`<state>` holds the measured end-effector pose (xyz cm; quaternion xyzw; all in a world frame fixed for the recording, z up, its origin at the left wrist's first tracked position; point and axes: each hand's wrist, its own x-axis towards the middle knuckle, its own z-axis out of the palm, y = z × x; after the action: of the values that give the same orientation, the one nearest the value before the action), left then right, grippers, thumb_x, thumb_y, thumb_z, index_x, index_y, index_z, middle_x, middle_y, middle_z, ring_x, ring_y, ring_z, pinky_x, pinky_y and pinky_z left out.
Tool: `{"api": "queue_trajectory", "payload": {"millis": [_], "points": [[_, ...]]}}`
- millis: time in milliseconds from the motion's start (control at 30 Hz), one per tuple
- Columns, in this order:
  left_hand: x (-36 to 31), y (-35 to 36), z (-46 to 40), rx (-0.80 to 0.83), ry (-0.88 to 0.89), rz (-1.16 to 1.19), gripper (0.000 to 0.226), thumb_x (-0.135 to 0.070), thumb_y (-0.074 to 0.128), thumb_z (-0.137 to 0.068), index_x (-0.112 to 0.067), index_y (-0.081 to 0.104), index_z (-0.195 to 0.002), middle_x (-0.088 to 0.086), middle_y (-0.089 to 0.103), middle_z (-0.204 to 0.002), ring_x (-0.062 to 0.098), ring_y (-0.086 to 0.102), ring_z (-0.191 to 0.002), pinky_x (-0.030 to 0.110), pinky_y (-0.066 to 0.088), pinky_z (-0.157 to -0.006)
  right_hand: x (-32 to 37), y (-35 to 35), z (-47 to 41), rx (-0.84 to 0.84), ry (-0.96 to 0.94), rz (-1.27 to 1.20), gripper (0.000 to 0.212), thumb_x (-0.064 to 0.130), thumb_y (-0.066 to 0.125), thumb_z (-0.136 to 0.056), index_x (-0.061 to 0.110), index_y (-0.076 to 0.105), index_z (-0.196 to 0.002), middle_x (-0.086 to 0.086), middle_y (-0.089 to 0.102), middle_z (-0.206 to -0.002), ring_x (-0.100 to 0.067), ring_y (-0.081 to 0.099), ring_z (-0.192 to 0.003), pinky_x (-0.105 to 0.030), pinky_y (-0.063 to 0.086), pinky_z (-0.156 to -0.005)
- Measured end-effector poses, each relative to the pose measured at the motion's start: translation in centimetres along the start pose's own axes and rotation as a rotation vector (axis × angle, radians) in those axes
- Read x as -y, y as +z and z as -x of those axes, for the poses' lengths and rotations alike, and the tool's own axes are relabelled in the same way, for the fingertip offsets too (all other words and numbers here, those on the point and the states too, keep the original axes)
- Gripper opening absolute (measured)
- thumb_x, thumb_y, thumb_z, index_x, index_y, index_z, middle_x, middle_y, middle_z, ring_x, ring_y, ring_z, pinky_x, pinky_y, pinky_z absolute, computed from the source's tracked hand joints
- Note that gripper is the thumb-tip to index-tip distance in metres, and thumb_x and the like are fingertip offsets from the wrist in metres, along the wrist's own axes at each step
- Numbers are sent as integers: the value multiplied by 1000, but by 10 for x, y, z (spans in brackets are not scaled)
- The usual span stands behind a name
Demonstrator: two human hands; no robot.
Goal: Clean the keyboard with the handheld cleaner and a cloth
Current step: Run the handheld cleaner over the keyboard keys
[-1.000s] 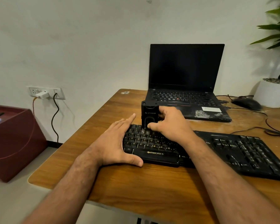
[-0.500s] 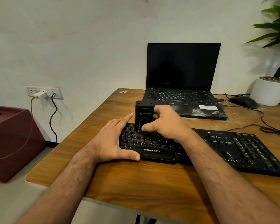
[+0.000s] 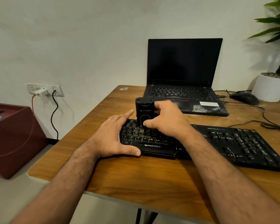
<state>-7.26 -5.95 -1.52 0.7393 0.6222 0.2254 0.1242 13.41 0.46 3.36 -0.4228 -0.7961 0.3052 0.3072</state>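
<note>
Head view: my right hand grips cleaner upright on keyboard; left hand spread, bracing its left end.

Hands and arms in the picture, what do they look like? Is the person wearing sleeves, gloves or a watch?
Both arms are bare all the way to the bottom edge of the picture: no sleeves show. The left hand and the right hand wear no gloves. No rings show on the fingers you can see, and there is no watch or band on either wrist. Fine hair shows along both forearms.
</note>
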Motion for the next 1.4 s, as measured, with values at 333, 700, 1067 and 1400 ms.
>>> {"api": "queue_trajectory", "payload": {"millis": [333,700,1067,1400], "points": [[2,1,-1,0,3,14,137,-93,66,-45,-35,18,-159,-13,38,-151,5,30,-139,42,26,-120,-2,3,0,27,-38,2,43,18,82,-73,30,72,-113,14,74,-97,1,68,-88,-23,56,-79],[-1,0,0,39,-36,27,139,-91,64,-42,-39,9,-159,-11,30,-155,2,21,-140,35,22,-118,-10,1,-13,-7,-4,14,43,16,81,-77,26,69,-117,13,72,-102,0,66,-91,-12,47,-70],[1,1,-1,46,-44,-28,119,-96,51,-50,-45,25,-155,-8,29,-155,-3,16,-135,34,23,-115,-18,2,-19,2,21,-9,43,15,81,-77,26,68,-116,12,72,-102,-1,65,-91,-14,47,-72],[0,1,0,35,-36,9,131,-91,60,-44,-45,14,-157,-10,31,-153,0,21,-136,34,24,-116,-21,3,-21,-68,66,-11,38,15,80,-78,26,68,-113,13,69,-95,3,62,-83,-8,41,-59]]}}
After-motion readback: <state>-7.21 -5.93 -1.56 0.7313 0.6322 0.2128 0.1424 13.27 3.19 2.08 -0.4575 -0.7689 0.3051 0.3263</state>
